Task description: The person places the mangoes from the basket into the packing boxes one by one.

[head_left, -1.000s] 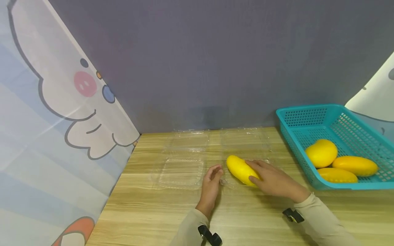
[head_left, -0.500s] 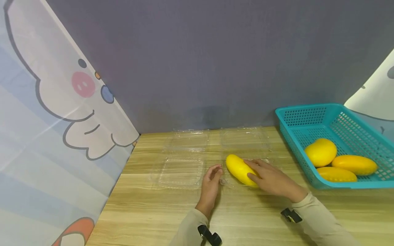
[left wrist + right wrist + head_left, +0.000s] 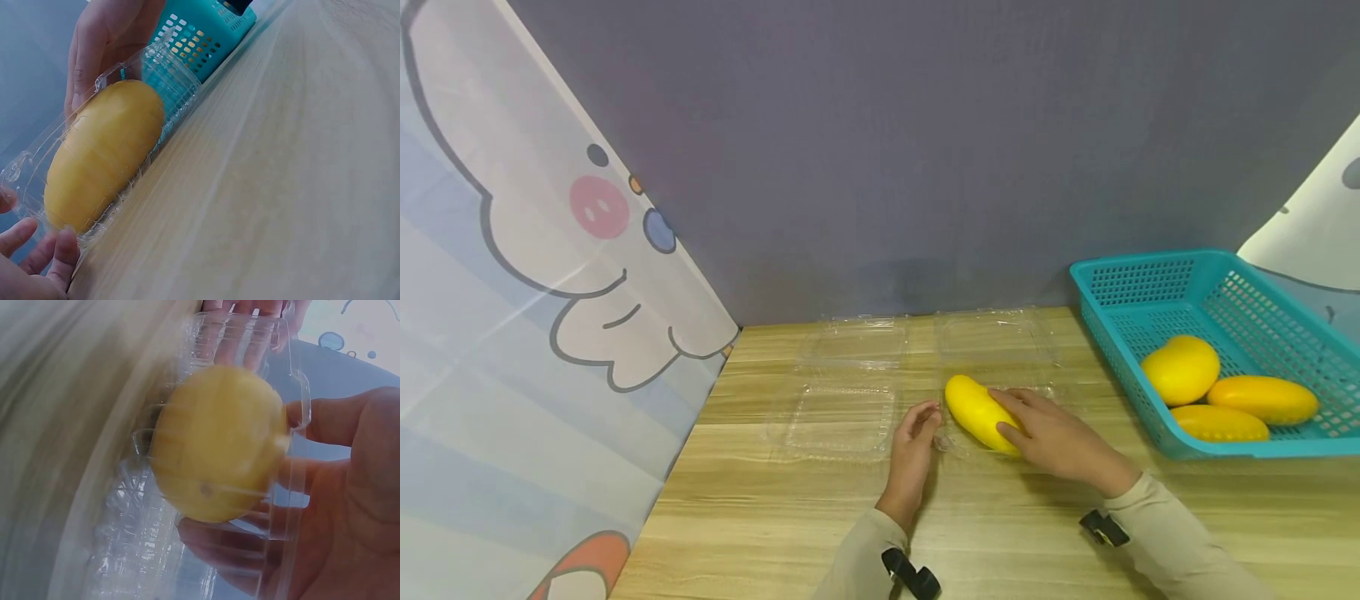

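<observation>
A yellow mango lies slanted in the front right clear plastic clamshell box, seen through its ribbed wall in both wrist views. My right hand holds the mango from its right side, thumb nearer me and fingers over the far side. With curled fingers, my left hand grips the left edge of that same box, thumb by the rim and fingertips against the outer wall in the left wrist view. The box's outline is faint in the head view, and the right hand covers part of it.
Another clear box lies to the left, and open lid halves lie behind along the dark wall. At the right a teal basket holds a rounder mango and two longer ones.
The right hand and the mango have shifted slightly to the left, toward the left hand. My left hand stays at the box edge.
</observation>
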`<action>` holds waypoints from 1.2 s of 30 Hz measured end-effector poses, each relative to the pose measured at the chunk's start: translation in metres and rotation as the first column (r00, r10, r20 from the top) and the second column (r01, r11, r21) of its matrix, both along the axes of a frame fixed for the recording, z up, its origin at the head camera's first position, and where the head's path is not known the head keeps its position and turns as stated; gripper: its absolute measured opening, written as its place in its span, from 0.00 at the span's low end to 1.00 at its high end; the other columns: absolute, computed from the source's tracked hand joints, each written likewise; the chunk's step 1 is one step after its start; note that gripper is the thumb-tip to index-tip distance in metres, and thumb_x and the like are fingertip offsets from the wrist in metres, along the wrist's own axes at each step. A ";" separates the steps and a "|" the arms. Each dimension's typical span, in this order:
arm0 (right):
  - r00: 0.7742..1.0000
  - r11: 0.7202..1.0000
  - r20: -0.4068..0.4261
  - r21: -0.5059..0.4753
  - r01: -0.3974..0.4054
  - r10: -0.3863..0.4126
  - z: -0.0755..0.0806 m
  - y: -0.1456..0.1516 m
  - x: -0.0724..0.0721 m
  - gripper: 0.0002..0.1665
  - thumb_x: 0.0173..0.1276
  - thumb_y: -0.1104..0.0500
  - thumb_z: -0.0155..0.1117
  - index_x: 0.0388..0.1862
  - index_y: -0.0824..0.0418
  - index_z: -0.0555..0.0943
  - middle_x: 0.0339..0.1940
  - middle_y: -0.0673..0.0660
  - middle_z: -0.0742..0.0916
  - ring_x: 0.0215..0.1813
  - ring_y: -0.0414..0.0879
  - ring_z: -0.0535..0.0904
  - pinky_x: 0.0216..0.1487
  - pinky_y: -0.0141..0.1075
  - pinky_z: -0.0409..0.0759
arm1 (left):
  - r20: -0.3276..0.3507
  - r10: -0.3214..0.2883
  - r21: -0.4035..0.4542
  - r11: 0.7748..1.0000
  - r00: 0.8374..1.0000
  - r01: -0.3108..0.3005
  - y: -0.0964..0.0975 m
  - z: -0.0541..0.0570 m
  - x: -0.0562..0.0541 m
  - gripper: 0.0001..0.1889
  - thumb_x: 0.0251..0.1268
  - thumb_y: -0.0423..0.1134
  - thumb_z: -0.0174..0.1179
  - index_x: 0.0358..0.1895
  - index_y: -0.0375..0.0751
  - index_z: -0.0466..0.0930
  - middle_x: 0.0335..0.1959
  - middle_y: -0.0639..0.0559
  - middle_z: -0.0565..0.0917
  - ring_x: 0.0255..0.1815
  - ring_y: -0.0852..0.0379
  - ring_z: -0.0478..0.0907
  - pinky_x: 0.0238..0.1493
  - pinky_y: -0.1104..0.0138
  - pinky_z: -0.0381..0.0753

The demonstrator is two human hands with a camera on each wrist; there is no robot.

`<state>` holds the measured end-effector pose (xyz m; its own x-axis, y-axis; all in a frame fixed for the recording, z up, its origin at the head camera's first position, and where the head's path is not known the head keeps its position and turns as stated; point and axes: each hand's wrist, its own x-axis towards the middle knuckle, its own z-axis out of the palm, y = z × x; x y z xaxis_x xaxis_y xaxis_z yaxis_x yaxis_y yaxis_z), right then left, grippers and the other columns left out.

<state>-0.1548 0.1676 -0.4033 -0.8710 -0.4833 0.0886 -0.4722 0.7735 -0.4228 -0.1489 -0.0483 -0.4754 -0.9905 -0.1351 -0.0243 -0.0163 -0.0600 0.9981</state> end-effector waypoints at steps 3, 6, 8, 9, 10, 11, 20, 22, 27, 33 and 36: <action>1.000 1.000 -0.007 0.001 -0.002 0.002 0.000 -0.001 0.001 0.31 0.78 0.50 0.53 0.76 0.59 0.66 0.69 0.68 0.75 0.68 0.68 0.72 0.64 0.65 0.71 | 0.002 -0.003 0.005 1.000 1.000 0.003 0.000 0.001 0.001 0.17 0.72 0.41 0.57 0.58 0.39 0.78 0.57 0.42 0.81 0.51 0.59 0.76 0.45 0.74 0.76; 1.000 1.000 -0.018 0.005 -0.002 0.002 0.000 -0.002 0.002 0.31 0.78 0.50 0.53 0.75 0.60 0.66 0.69 0.69 0.75 0.68 0.68 0.72 0.64 0.65 0.71 | 0.004 -0.001 0.022 1.000 1.000 0.001 0.000 0.003 0.001 0.17 0.73 0.41 0.57 0.59 0.37 0.78 0.57 0.41 0.80 0.50 0.59 0.75 0.43 0.74 0.76; 1.000 1.000 -0.023 0.005 -0.003 0.003 0.000 -0.003 0.002 0.31 0.78 0.50 0.53 0.75 0.60 0.66 0.69 0.68 0.75 0.67 0.68 0.72 0.64 0.65 0.71 | 0.003 0.002 0.034 0.999 1.000 -0.002 0.000 0.004 0.001 0.17 0.73 0.40 0.57 0.59 0.37 0.78 0.56 0.41 0.80 0.49 0.59 0.75 0.42 0.74 0.76; 1.000 1.000 -0.025 0.005 -0.001 0.001 0.000 -0.003 0.003 0.31 0.78 0.50 0.53 0.75 0.60 0.66 0.68 0.69 0.75 0.67 0.68 0.72 0.64 0.65 0.71 | 0.003 0.004 0.043 0.999 1.000 -0.004 -0.001 0.004 0.001 0.17 0.72 0.40 0.57 0.58 0.36 0.78 0.56 0.41 0.80 0.49 0.59 0.75 0.42 0.74 0.76; 1.000 1.000 -0.028 0.004 0.001 0.000 0.000 -0.003 0.003 0.31 0.77 0.50 0.53 0.75 0.60 0.66 0.68 0.69 0.75 0.67 0.68 0.72 0.64 0.65 0.71 | 0.003 0.004 0.050 0.999 1.000 -0.005 -0.001 0.004 0.001 0.16 0.72 0.40 0.57 0.58 0.36 0.78 0.55 0.41 0.80 0.49 0.58 0.75 0.41 0.74 0.77; 1.000 1.000 -0.031 0.003 0.003 -0.003 0.000 -0.003 0.003 0.31 0.77 0.50 0.54 0.75 0.60 0.66 0.68 0.69 0.76 0.67 0.68 0.72 0.63 0.65 0.71 | 0.001 0.003 0.055 0.998 1.000 -0.003 -0.001 0.004 0.001 0.16 0.72 0.40 0.57 0.58 0.36 0.78 0.55 0.41 0.80 0.49 0.58 0.75 0.41 0.73 0.77; 0.998 1.000 -0.055 -0.002 0.025 -0.025 -0.002 -0.007 0.003 0.32 0.76 0.48 0.56 0.74 0.59 0.68 0.68 0.68 0.76 0.68 0.68 0.72 0.63 0.65 0.71 | -0.006 0.004 0.039 0.999 1.000 -0.004 -0.001 0.004 0.001 0.16 0.72 0.41 0.58 0.57 0.38 0.79 0.56 0.42 0.79 0.52 0.57 0.76 0.46 0.73 0.77; 0.998 1.000 -0.057 -0.001 0.029 -0.029 -0.002 -0.007 0.003 0.32 0.76 0.48 0.56 0.74 0.59 0.68 0.69 0.68 0.76 0.68 0.68 0.72 0.63 0.65 0.72 | 0.001 0.005 0.046 0.999 1.000 -0.005 -0.001 0.005 0.001 0.16 0.72 0.41 0.58 0.57 0.38 0.79 0.56 0.42 0.79 0.51 0.57 0.76 0.45 0.72 0.77; 0.998 0.999 -0.058 -0.001 0.034 -0.034 -0.002 -0.007 0.004 0.32 0.76 0.48 0.57 0.74 0.59 0.68 0.69 0.68 0.76 0.68 0.68 0.72 0.64 0.65 0.71 | 0.022 0.008 0.050 0.999 1.000 -0.009 -0.001 0.006 0.002 0.16 0.72 0.42 0.58 0.58 0.40 0.79 0.56 0.43 0.79 0.52 0.56 0.76 0.45 0.72 0.76; 0.998 0.999 -0.053 0.001 0.039 -0.039 -0.002 -0.008 0.005 0.32 0.75 0.48 0.57 0.73 0.58 0.69 0.69 0.67 0.76 0.68 0.67 0.72 0.64 0.64 0.72 | 0.016 0.018 0.064 0.998 1.000 -0.019 -0.001 0.005 0.002 0.15 0.72 0.41 0.59 0.57 0.39 0.80 0.54 0.43 0.79 0.50 0.54 0.76 0.42 0.72 0.77; 0.998 0.999 -0.047 0.003 0.043 -0.043 -0.002 -0.008 0.004 0.32 0.75 0.48 0.57 0.73 0.58 0.69 0.69 0.67 0.76 0.68 0.67 0.72 0.64 0.64 0.71 | 0.014 0.026 0.066 0.997 1.000 -0.027 -0.001 0.005 0.002 0.15 0.71 0.41 0.59 0.56 0.39 0.80 0.53 0.43 0.79 0.48 0.54 0.77 0.40 0.73 0.78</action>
<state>-0.1506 0.1598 -0.4053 -0.8859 -0.4458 0.1280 -0.4576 0.7950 -0.3983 -0.1470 -0.0490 -0.4702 -0.9862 -0.1590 -0.0470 -0.0268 -0.1268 0.9916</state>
